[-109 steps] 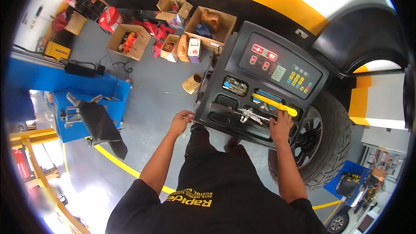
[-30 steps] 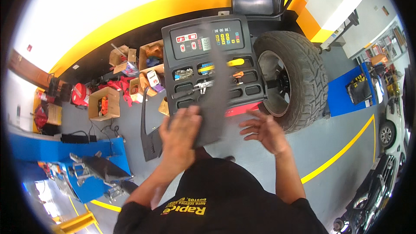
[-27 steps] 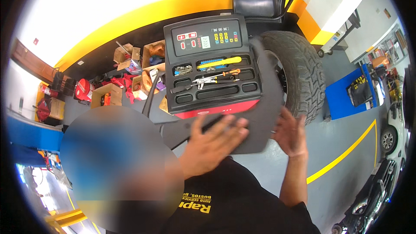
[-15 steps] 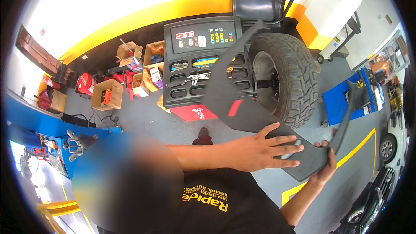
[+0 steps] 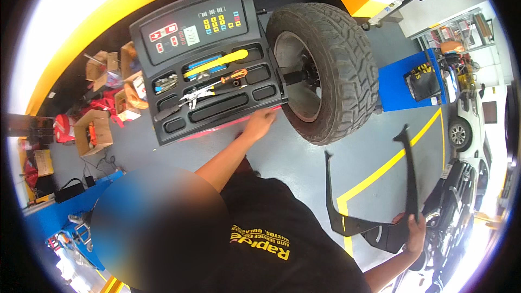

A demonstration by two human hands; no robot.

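Observation:
My right hand (image 5: 415,236) grips a black rim width caliper (image 5: 411,179) by the base of one long arm. Its two arms point away from me, and both tips are apart from the tyre. My left hand (image 5: 259,125) is at the front edge of the wheel balancer (image 5: 203,109), near its right corner. The left fingers are curled, and whatever they may hold is hidden. Mounted on the balancer's right side is a wheel with a chunky-tread tyre (image 5: 347,70), its open rim facing the machine.
The balancer's tray holds pliers (image 5: 196,95), a yellow-handled tool (image 5: 217,63) and small metal pieces. A blue cabinet (image 5: 399,84) stands beyond the tyre. Cardboard boxes (image 5: 91,133) lie on the left. Parked cars (image 5: 461,184) are at the right.
My left hand has let go of the caliper and moved to the balancer's front edge. The right hand has carried the caliper away from the wheel, toward the lower right. The view has shifted.

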